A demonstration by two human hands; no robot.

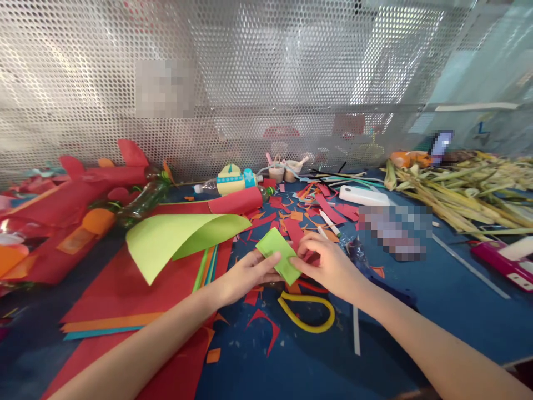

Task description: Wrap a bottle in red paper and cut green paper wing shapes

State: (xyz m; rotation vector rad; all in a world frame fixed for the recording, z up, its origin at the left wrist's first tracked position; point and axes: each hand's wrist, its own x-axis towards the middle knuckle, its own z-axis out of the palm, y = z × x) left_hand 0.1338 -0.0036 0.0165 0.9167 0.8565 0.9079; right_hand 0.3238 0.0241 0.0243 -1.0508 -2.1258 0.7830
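Observation:
A small folded piece of green paper (278, 250) is held between both hands above the blue table. My left hand (254, 272) grips its left side, thumb lying on top and fingers underneath. At its right edge my right hand (322, 258) pinches the paper between thumb and fingers. Just below the hands lies a yellow loop (308, 322), which looks like a scissors handle. To the left, a large curled green sheet (162, 239) rests on a stack of red sheets (125, 283), with orange and blue edges showing.
Red-wrapped plastic bottles (83, 194) crowd the left. A decorated clear bottle (233, 180) lies at the back by the perforated metal panel (270, 66). Red and orange paper scraps (291, 216) litter the middle. Dried stalks (449, 194) and a magenta object (499, 261) occupy the right.

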